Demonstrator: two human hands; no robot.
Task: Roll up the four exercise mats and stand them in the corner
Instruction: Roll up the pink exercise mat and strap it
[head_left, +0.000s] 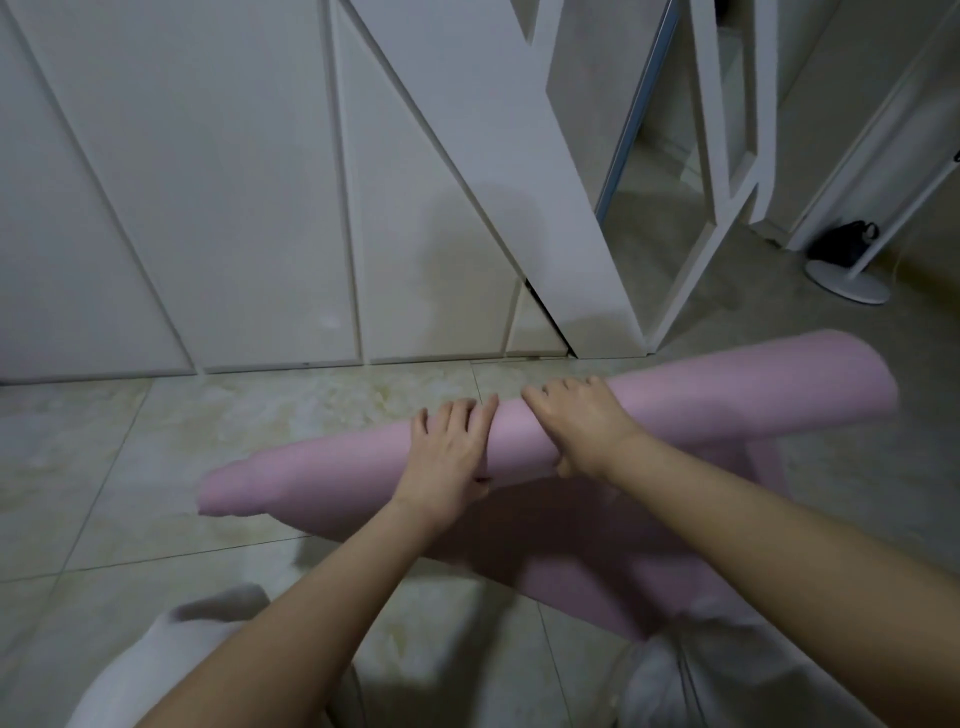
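Pink mat (727, 402) lies mostly rolled on the tiled floor (156, 467), the roll slanting in front of the white wall panels (208, 208) and its unrolled tail reaching back toward your knees. Your left hand (449, 457) rests on the roll near its middle, fingers (460, 415) slightly spread and fairly straight. Your right hand (582, 426) sits just beside it, its fingers curled over the roll's top, tips hidden.
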